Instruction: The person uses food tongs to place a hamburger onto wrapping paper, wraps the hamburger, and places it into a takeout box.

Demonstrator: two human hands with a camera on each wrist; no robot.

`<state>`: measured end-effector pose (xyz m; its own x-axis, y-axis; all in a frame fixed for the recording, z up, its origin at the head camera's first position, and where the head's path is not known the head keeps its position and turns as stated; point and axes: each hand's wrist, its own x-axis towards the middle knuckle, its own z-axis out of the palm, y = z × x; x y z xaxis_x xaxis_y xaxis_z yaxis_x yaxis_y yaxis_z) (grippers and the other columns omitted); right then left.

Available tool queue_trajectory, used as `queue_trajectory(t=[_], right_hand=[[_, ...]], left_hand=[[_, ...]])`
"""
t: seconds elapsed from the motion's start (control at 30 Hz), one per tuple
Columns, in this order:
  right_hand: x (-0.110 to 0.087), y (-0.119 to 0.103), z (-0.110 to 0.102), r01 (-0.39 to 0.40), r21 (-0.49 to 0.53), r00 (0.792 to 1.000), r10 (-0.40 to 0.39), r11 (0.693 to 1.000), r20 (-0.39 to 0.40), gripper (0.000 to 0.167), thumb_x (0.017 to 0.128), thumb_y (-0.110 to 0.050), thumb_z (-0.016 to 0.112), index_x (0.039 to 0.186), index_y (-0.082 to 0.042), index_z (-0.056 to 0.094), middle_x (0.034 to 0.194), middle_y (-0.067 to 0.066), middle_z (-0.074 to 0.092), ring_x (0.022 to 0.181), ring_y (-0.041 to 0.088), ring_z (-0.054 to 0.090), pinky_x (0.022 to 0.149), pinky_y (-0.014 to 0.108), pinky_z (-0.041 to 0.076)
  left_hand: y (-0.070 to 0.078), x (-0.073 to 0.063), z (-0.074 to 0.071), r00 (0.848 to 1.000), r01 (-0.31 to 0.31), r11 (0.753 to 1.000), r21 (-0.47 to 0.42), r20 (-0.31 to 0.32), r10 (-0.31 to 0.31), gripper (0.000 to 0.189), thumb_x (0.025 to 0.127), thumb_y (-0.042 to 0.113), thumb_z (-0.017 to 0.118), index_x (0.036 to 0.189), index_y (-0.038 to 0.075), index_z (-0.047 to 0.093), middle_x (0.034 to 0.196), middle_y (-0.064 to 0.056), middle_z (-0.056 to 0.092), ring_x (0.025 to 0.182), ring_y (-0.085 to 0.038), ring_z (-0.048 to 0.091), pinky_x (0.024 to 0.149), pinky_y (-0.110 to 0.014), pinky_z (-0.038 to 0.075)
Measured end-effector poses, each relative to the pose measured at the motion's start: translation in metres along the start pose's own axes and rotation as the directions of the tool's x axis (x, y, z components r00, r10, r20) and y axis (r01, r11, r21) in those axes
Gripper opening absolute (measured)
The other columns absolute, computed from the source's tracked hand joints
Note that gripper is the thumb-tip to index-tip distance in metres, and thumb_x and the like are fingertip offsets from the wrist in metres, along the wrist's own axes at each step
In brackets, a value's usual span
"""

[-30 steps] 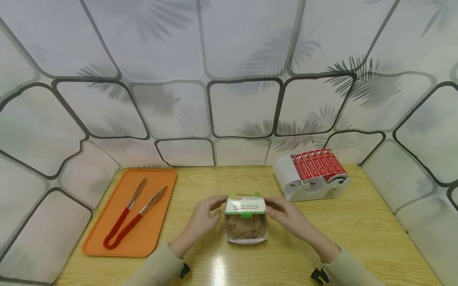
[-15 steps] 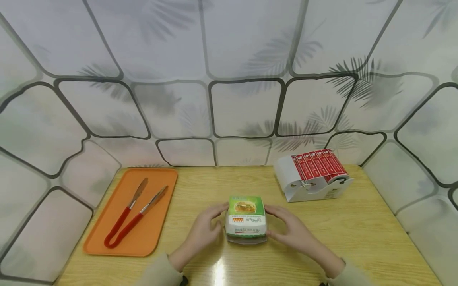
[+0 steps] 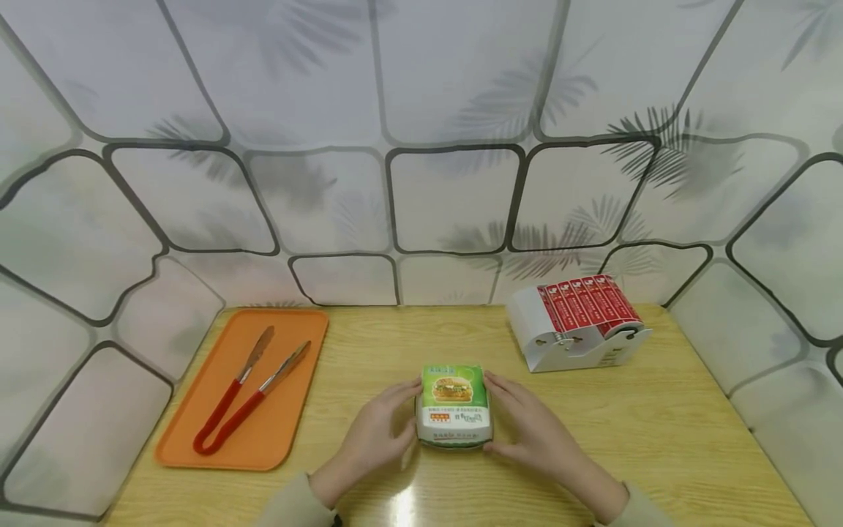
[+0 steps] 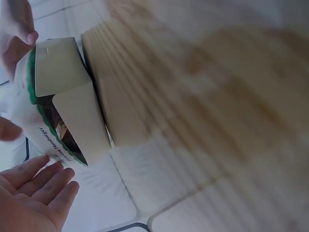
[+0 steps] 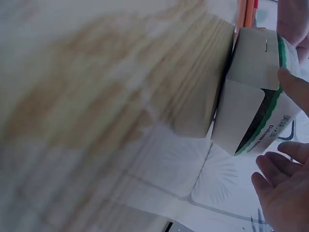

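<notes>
A hamburger box (image 3: 454,406) with a green and white printed lid stands on the wooden table, its lid lowered. At its left side is my left hand (image 3: 375,428), with relaxed fingers at the lid's edge. My right hand (image 3: 533,428) lies along the other side, fingers near the back corner and thumb by the front corner. In the left wrist view, a gap under the green-edged lid of the box (image 4: 75,116) shows brown wrapping inside. The right wrist view also shows a dark gap at the side of the box (image 5: 239,111).
On the left lies an orange tray (image 3: 171,439) bearing red-handled metal tongs (image 3: 227,417). A white carton holder (image 3: 527,315) with red printed packs (image 3: 586,304) stands at the back right. Patterned panels (image 3: 454,197) border the table at the back and sides.
The raised lid has come down over the brown-wrapped contents, so its printed top now shows. Both hands have stayed beside the box, shifting slightly along its edges. Tray and holder are unchanged.
</notes>
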<state>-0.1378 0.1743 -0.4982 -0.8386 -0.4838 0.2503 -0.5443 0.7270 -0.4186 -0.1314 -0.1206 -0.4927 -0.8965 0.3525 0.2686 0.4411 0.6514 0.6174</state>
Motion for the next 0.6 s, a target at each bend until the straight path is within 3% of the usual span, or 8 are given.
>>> queue_trajectory(t=[0.13, 0.23, 0.4, 0.5, 0.6], right_hand=[[0.0, 0.001, 0.001, 0.112, -0.056, 0.994, -0.112, 0.992, -0.01, 0.103, 0.07, -0.03, 0.1, 0.155, 0.0, 0.05, 0.163, 0.015, 0.051, 0.142, 0.036, 0.058, 0.116, 0.054, 0.052], [0.001, 0.002, 0.002, 0.146, -0.085, 0.988, -0.149, 0.986, -0.028, 0.1, 0.07, -0.028, 0.1, 0.154, -0.001, 0.052, 0.16, 0.016, 0.053, 0.139, 0.035, 0.06, 0.113, 0.053, 0.055], [0.001, 0.002, 0.002, 0.154, -0.095, 0.987, -0.158, 0.983, -0.039, 0.099, 0.07, -0.029, 0.1, 0.153, -0.004, 0.053, 0.159, 0.017, 0.054, 0.137, 0.036, 0.061, 0.11, 0.054, 0.057], [0.001, 0.002, 0.002, 0.159, -0.097, 0.985, -0.165, 0.982, -0.05, 0.097, 0.072, -0.033, 0.099, 0.154, -0.005, 0.053, 0.159, 0.017, 0.054, 0.137, 0.037, 0.061, 0.109, 0.054, 0.058], [0.001, 0.002, 0.003, 0.166, -0.107, 0.983, -0.174, 0.98, -0.067, 0.095, 0.074, -0.035, 0.098, 0.154, -0.008, 0.054, 0.159, 0.017, 0.054, 0.136, 0.037, 0.062, 0.107, 0.054, 0.059]], left_hand=[[0.0, -0.002, -0.002, 0.998, -0.058, 0.996, 0.074, 0.019, 0.056, 0.065, 0.089, 0.018, 0.082, 0.146, -0.002, 0.059, 0.153, -0.019, 0.06, 0.14, -0.037, 0.061, 0.116, -0.055, 0.052], [0.0, -0.001, -0.002, 0.992, -0.115, 0.986, 0.118, 0.058, 0.109, 0.083, 0.086, 0.031, 0.087, 0.153, -0.002, 0.051, 0.16, -0.02, 0.052, 0.147, -0.038, 0.053, 0.12, -0.056, 0.048], [0.003, 0.004, 0.002, 0.963, -0.252, 0.942, 0.22, 0.158, 0.22, 0.109, 0.077, 0.045, 0.095, 0.16, -0.001, 0.041, 0.169, -0.017, 0.039, 0.158, -0.032, 0.039, 0.13, -0.047, 0.035], [0.007, 0.009, 0.005, 0.946, -0.295, 0.92, 0.257, 0.213, 0.244, 0.108, 0.079, 0.043, 0.094, 0.162, 0.0, 0.038, 0.171, -0.016, 0.037, 0.16, -0.03, 0.035, 0.132, -0.045, 0.03], [0.01, 0.012, 0.006, 0.939, -0.303, 0.915, 0.267, 0.246, 0.239, 0.103, 0.082, 0.04, 0.091, 0.162, 0.001, 0.039, 0.171, -0.014, 0.038, 0.16, -0.03, 0.037, 0.132, -0.046, 0.031]])
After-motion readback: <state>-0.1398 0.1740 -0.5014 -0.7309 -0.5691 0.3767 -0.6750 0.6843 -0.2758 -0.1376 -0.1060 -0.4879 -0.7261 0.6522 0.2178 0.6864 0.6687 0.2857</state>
